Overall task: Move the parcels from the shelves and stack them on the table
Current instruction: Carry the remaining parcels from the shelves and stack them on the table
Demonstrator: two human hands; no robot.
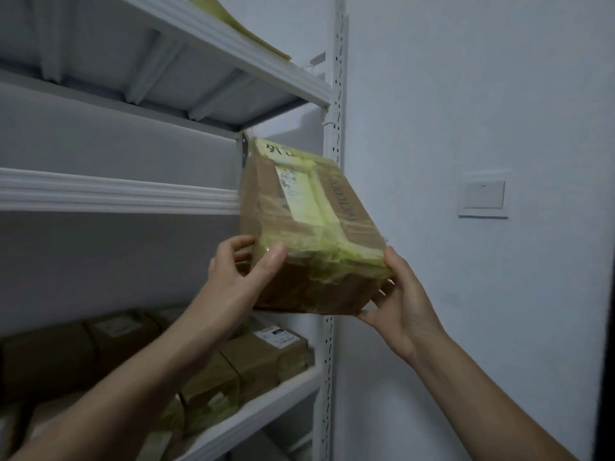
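Note:
A brown cardboard parcel (309, 227) wrapped in yellowish tape, with a white label on top, is tilted in the air at the right end of the middle shelf (116, 191). My left hand (239, 277) grips its near left corner, thumb on top and fingers along its side. My right hand (399, 294) holds the near right corner, fingers curled under its bottom. On the shelf below, several more brown parcels (259, 357) stand packed side by side.
The white metal rack has a perforated upright post (334, 128) at its right end. A yellow flat item (239, 24) lies on the top shelf. A white wall with a light switch (484, 196) stands to the right.

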